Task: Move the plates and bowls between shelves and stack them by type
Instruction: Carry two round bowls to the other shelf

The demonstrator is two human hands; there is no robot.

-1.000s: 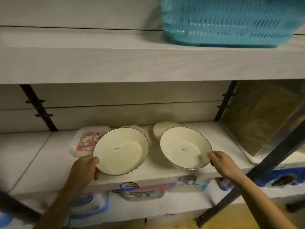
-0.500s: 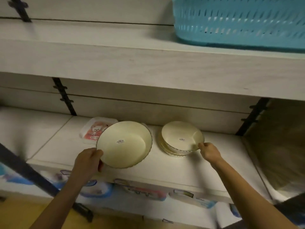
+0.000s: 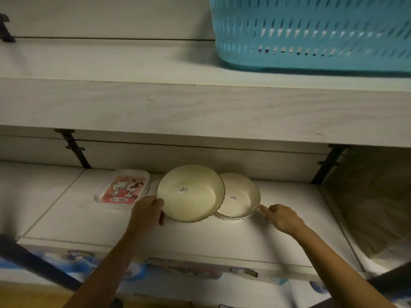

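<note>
While left hand [image 3: 148,211] grips, bowl [image 3: 190,193] tilts rightward.

Blue basket [image 3: 311,34] sits on the upper shelf [image 3: 155,103] above me, right side. Black brackets [image 3: 74,148] run down the back wall, another at right [image 3: 329,165]. Cartoon-printed packs [image 3: 182,270] line the space under the lower shelf [image 3: 66,218]. Dark bar [image 3: 37,263] crosses bottom left, blurred.

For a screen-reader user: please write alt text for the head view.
A left hand holds a cream bowl tilted beside stacked matching bowls that the right hand touches, on a white shelf; cartoon trays left, blue basket above.
</note>
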